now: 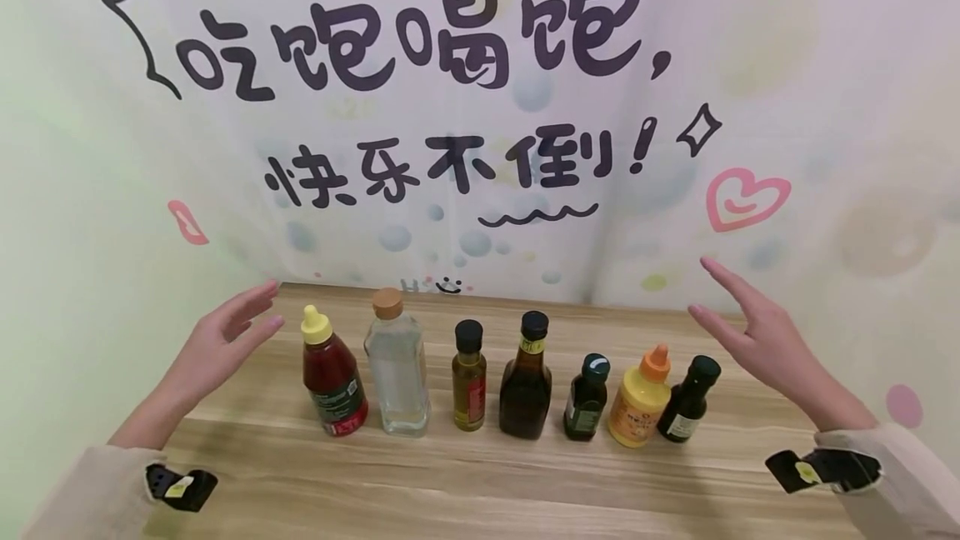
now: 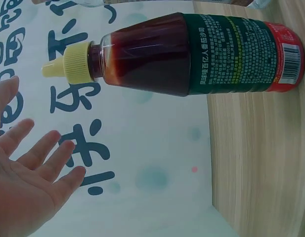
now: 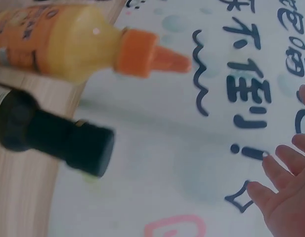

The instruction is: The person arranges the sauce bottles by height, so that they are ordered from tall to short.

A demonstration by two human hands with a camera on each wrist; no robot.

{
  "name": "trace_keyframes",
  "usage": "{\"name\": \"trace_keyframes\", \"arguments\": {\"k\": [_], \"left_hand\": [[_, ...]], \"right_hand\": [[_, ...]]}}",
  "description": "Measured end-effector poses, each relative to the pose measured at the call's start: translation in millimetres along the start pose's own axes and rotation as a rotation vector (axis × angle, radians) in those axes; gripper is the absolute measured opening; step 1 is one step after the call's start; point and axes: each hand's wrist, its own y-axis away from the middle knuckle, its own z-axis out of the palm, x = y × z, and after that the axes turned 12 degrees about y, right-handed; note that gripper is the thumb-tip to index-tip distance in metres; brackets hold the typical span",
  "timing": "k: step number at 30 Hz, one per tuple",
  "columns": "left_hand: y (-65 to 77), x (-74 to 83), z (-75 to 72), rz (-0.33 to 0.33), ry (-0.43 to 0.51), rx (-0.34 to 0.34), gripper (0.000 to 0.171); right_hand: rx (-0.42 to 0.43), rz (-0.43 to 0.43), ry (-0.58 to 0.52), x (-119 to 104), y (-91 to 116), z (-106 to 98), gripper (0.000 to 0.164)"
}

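Note:
Several bottles stand upright in a row on the table. My left hand (image 1: 228, 340) is in the air at the row's left end, fingers extended and holding nothing. Nearest to it is a red sauce squeeze bottle (image 1: 334, 382) with a yellow nozzle cap, which fills much of the left wrist view. My right hand (image 1: 765, 332) is raised past the right end, thumb and fingers apart, holding nothing. Closest to that hand are a small dark bottle (image 1: 686, 402) with a black cap and a yellow squeeze bottle (image 1: 639, 407) with an orange nozzle.
Between these stand a clear bottle (image 1: 399, 373) with an orange-brown cap, a slim oil bottle (image 1: 469, 382), a tall dark brown bottle (image 1: 525, 386) and a short dark bottle (image 1: 586, 398). Behind the wooden table (image 1: 450, 490) hangs a white printed sheet (image 1: 450, 115).

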Motion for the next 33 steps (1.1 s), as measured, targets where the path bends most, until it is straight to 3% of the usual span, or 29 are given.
{"name": "trace_keyframes", "arguments": {"k": [9,15,20,33], "left_hand": [[-8.8,9.3,9.2,-0.053,0.058,-0.075,0.049],[-15.3,18.7,13.1,-0.074,0.101,-0.116,0.049],[-21.4,23.5,14.5,-0.075,0.152,-0.151,0.052],[-26.5,10.7,19.3,-0.163,0.217,-0.206,0.058]], "right_hand": [[-0.070,-0.097,-0.093,-40.6,-23.9,1.8,0.062],[-0.081,-0.230,-0.166,-70.0,-42.5,15.8,0.058],[-0.107,-0.284,-0.236,-92.2,-56.2,28.0,0.054],[-0.240,-0.347,-0.442,-153.1,-85.1,63.3,0.050]]}}
